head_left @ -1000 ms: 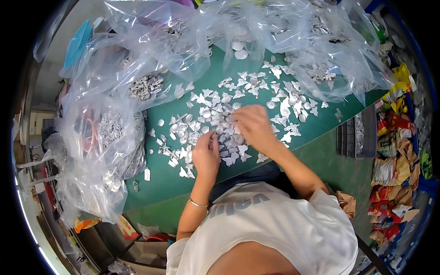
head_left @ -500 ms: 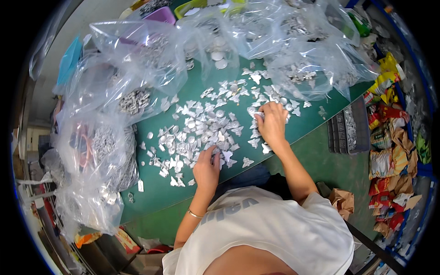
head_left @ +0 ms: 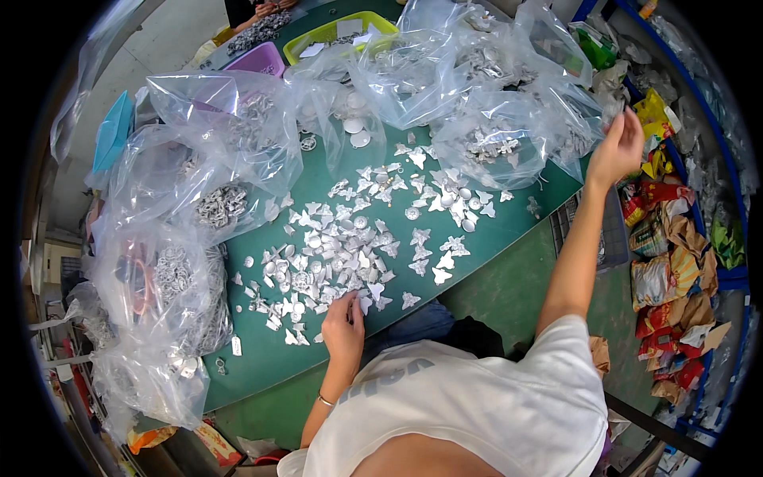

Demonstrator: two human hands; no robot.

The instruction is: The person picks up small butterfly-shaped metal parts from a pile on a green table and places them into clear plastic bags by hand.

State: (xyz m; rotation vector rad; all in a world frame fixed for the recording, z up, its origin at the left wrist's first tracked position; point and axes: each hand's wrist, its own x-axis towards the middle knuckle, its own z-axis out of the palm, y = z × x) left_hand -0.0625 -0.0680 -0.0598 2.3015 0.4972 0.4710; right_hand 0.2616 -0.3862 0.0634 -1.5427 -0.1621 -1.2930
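A pile of small silver metal pieces (head_left: 326,250) spreads over the green table (head_left: 262,366), some round, some with pointed or winged outlines. At its near edge, my left hand (head_left: 344,327) rests with fingers curled together; what they hold, if anything, is hidden. My right arm stretches far out to the right. There my right hand (head_left: 617,151), fingers closed, is raised beside the rightmost clear plastic bag (head_left: 576,131). Something small and greyish shows at its fingertips, too unclear to name. Smaller clusters of winged pieces (head_left: 445,258) lie right of the main pile.
Clear bags of metal parts (head_left: 222,103) line the table's far and left sides. Behind them stand a purple bin (head_left: 266,57) and a yellow-green basket (head_left: 381,24). Another person's hands (head_left: 266,9) show at the top. A grey crate (head_left: 613,238) and a shelf of packages (head_left: 668,278) are at right.
My right hand has left the pieces right of the pile and swung out to the far right, up beside the bag. My left hand has drawn slightly back toward the near edge. The view has shifted.
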